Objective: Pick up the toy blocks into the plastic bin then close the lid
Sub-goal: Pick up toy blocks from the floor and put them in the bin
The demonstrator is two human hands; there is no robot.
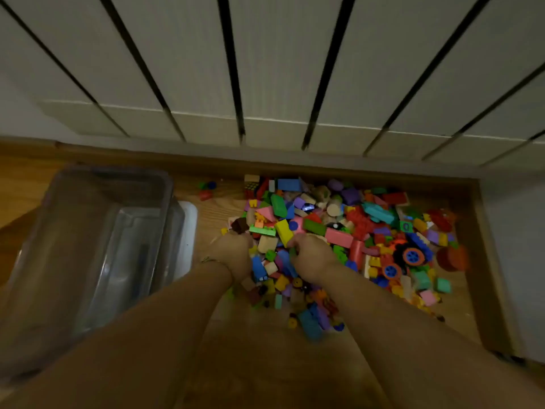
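The left grip [233, 255] and right grip [312, 258] are curled round blocks [368, 228]. Picking up is in hand; next, a handful must be lifted into the bin [59, 231].

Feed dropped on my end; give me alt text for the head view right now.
Left grip and right grip curl into a colourful pile of toy blocks on a wooden floor, apparently grasping some. A clear plastic bin stands open to the left, no blocks visible inside, a white lid lying at its right side.
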